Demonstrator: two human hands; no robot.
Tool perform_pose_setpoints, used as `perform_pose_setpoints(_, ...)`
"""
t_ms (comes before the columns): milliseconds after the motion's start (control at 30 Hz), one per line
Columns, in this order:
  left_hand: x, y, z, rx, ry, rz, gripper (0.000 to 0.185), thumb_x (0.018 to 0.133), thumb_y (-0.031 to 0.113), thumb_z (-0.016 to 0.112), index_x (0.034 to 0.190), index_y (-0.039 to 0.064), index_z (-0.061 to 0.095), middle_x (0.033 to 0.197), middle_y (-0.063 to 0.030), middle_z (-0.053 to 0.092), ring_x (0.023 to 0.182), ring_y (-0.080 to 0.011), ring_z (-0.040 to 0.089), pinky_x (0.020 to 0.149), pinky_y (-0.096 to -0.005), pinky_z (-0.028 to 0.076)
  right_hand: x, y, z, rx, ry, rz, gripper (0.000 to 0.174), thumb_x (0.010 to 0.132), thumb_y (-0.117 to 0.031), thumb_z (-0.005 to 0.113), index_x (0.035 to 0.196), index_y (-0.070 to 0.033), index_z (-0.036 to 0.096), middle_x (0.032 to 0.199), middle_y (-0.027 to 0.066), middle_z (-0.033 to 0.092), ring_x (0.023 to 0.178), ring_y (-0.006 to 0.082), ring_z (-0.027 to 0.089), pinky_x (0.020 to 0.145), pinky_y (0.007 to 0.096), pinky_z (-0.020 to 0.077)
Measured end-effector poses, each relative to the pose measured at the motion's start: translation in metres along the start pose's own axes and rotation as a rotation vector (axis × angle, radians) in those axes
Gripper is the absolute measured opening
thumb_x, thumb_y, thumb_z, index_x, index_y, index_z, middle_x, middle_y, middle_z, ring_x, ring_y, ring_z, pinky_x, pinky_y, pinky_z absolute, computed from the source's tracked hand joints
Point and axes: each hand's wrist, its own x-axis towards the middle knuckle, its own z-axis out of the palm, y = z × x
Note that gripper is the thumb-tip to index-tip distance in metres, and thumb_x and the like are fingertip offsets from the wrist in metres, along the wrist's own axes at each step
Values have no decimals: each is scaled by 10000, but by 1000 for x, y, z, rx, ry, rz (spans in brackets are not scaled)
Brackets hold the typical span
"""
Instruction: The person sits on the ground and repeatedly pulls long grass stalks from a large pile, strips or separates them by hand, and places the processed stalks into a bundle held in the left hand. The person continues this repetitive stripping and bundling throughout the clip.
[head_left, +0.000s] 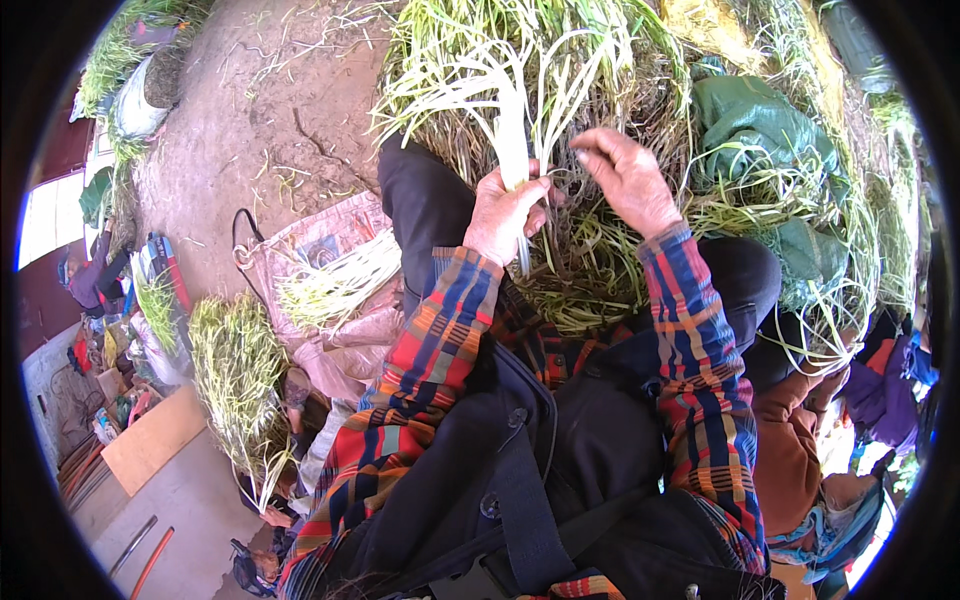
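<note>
My left hand (504, 210) is closed around a bundle of pale leafy stalks (511, 142), whose thin yellow-green leaves fan out above the fist. Some thinner stalks (555, 112) rise beside the bundle at the same hand. To the right, my right hand (626, 180) is raised with fingers bent and thumb close to the index finger; whether anything thin is between them is unclear. Beyond the hands stands a big heap of leafy stalks (525, 45) with brown, dry lower parts. Loose leaves and trimmings (600, 277) lie between my legs.
At the left, a bunch of pale stalks (341, 285) lies on a pink woven sack (367, 330). A stack of stalks (236, 367) stands beyond it. Green sacks (757, 124) are at the right. Other people sit nearby, one in a brown sleeve (784, 450). Dirt floor (262, 112) extends upper left.
</note>
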Motion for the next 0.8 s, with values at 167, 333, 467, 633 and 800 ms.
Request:
perform_pose_setpoints(167,4,5,-1,-23,9,-21,91,856,85,618,894,13,577,658,-67,590,375,-76,447,319,-204,332,-25,-12,20,111,-62,99,202,803,-207,662,935,-57,631,815,103,637,773,276,636,699,332,498)
perform_pose_setpoints(333,8,7,2,105,96,80,131,842,124,641,837,7,585,631,-23,569,370,-62,442,311,-200,308,-43,-26,30,-209,94,-29,84,812,-163,624,856,-92,612,743,64,613,676,270,607,605,352,453)
perform_pose_setpoints(467,10,9,-5,169,198,99,114,835,114,645,827,14,592,620,-7,562,372,-61,458,307,-194,322,-66,-31,26,-470,79,-216,72,748,-122,630,771,-125,561,619,26,523,579,211,553,582,338,391)
perform_pose_setpoints(633,20,24,-27,51,291,187,158,820,168,690,869,29,632,628,-13,569,381,-75,471,318,-192,338,-102,-28,6,-611,-11,-357,137,651,-74,617,750,-134,544,598,-20,448,557,152,488,582,300,353)
perform_pose_setpoints(800,30,52,-48,-11,330,217,125,845,150,653,897,41,621,713,-39,594,423,-100,491,343,-216,340,-133,-20,-11,-704,-198,-343,108,654,-103,589,738,-133,527,606,-14,428,617,151,493,616,304,362)
